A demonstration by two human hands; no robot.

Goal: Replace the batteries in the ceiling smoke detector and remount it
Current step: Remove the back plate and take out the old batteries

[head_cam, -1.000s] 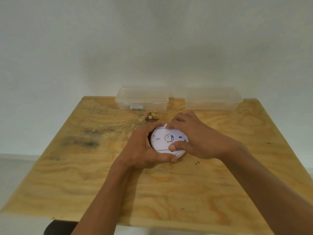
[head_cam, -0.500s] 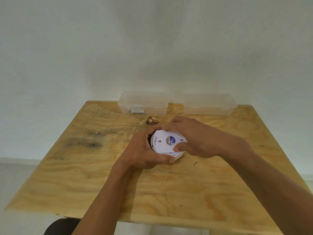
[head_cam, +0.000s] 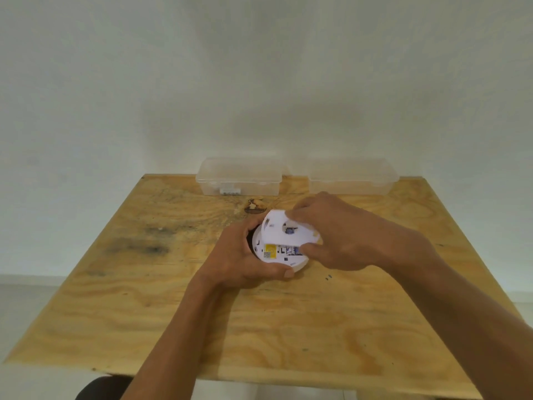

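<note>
A round white smoke detector [head_cam: 284, 256] lies back side up on the wooden table [head_cam: 288, 327]. My left hand [head_cam: 242, 255] is wrapped around its left and near rim. My right hand [head_cam: 346, 235] pinches the white mounting plate [head_cam: 281, 230], tilted up off the detector with its far edge raised. Under the plate the detector's back shows a yellow label and dark parts. My right thumb presses at the plate's near right edge.
Two clear plastic boxes stand at the table's far edge: the left box [head_cam: 240, 180] holds a few small white items, the right box [head_cam: 353, 177] looks empty. A dark knot [head_cam: 255, 206] marks the wood behind the detector. A white wall rises behind the table.
The mounting plate sat flat on the detector before. Now my right hand has lifted and tilted it up, exposing the detector's back. My left hand has kept its hold.
</note>
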